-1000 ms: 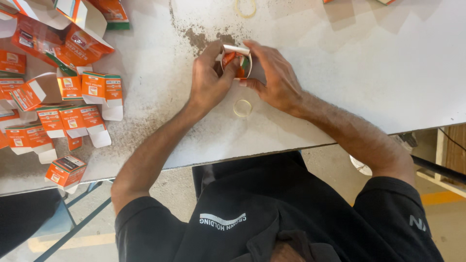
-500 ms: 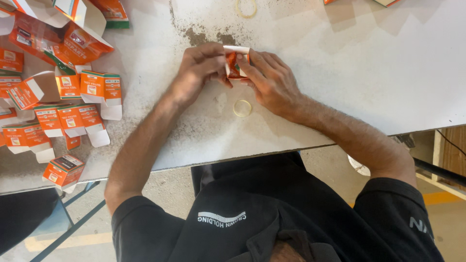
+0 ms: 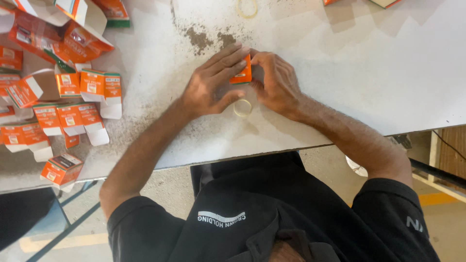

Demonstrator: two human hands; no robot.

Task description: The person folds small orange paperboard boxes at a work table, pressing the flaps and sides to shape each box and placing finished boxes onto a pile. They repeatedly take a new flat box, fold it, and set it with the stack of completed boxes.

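- Both hands are closing on one small orange carton [image 3: 242, 73], which is sitting on the white table [image 3: 388, 73] directly ahead of the person, pinched between the two hands so it cannot slide while it is being pressed.
- Far to the left, a heap of flat orange-and-white cartons [image 3: 58, 92] is lying within an arm's sweep, flaps open and overlapping; one folded box [image 3: 62, 168] is resting near the table's front edge.
- Moving inward, the left hand [image 3: 211, 85] is lying with its fingers stretched flat across the carton's top and left face, thumb spread low on the table, apparently bearing down on it.
- Just below the carton, a pale rubber band [image 3: 242, 107] is lying loose between the two thumbs, touching neither that I can tell.
- On the other side, the right hand [image 3: 276, 85] is curling around the carton's right edge, fingertips at its top corner, bracing it against the left.
- Further back, a second rubber band [image 3: 247, 8] is lying beyond a dark gritty patch [image 3: 206, 39] on the tabletop.
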